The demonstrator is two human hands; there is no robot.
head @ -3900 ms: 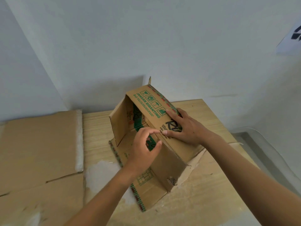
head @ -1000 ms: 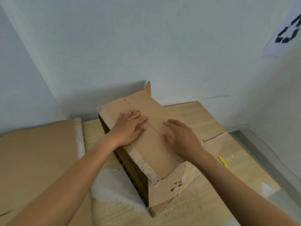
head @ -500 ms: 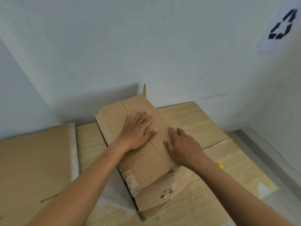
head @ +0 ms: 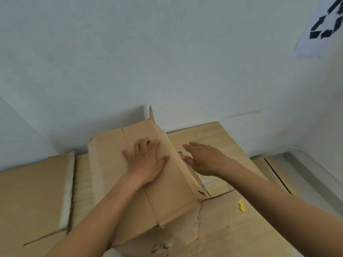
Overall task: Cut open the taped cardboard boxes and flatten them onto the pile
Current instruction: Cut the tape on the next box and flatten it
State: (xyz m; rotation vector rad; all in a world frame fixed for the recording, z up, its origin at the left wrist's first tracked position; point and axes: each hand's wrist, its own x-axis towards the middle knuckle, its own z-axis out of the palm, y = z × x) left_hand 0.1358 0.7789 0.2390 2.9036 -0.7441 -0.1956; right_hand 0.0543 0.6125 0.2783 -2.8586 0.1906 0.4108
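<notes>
A brown cardboard box (head: 172, 193), cut open and mostly collapsed, lies on the wooden table (head: 209, 134) in the middle of the view. My left hand (head: 146, 160) presses flat on its top panel with the fingers spread. My right hand (head: 204, 158) hovers with straight fingers just past the box's right edge, above the lower flap; whether it touches the cardboard is unclear. A small yellow cutter (head: 241, 206) lies on the torn flap at the right, apart from both hands.
A pile of flattened cardboard (head: 31, 197) lies at the left, level with the table. White walls stand close behind. A recycling sign (head: 326, 25) hangs top right. A pale ledge (head: 306, 169) runs past the table's right side.
The box has been pressed lower and flatter. My right hand has slid off the top panel to the right of the box edge. My left hand stays pressing on top.
</notes>
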